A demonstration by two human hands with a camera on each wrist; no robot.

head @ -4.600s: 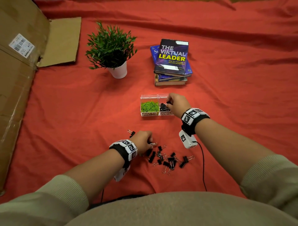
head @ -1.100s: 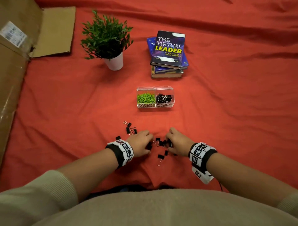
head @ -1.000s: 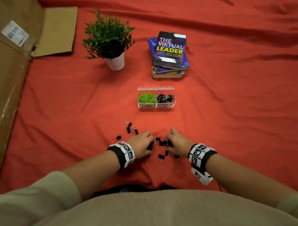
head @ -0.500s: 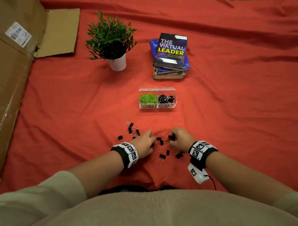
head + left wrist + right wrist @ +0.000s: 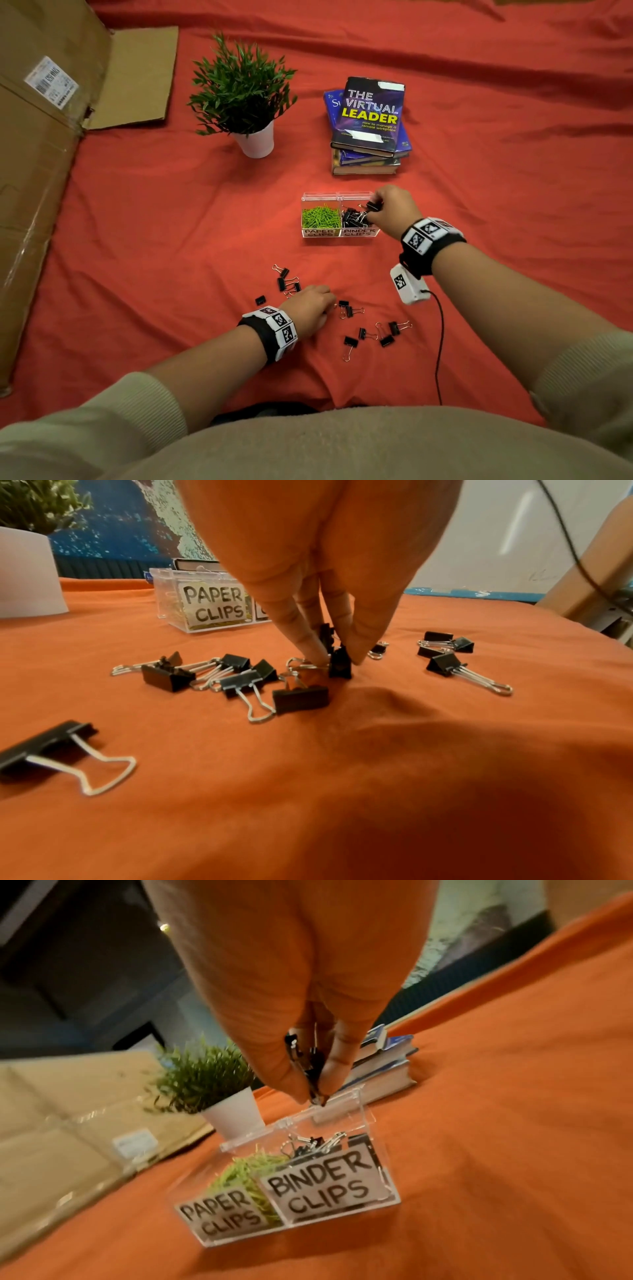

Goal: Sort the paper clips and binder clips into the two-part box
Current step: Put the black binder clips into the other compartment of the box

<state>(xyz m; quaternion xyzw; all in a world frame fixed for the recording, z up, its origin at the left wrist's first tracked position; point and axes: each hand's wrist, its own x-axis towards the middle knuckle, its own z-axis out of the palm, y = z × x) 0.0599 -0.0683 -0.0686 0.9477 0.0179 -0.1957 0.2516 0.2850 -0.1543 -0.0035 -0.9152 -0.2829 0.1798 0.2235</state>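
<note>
Holding small binder clips (image 5: 310,1066) pinched over the two-part box (image 5: 310,236), the right hand (image 5: 394,209) hovers; the left hand (image 5: 308,310) pinches one loose clip (image 5: 339,661). Light, rigid, springy: grip the black body.

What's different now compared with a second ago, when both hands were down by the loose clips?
The right hand lifted binder clips to the box, over its binder-clip side. The left hand stayed low, pinching a clip. Box, plant, books unmoved.
</note>
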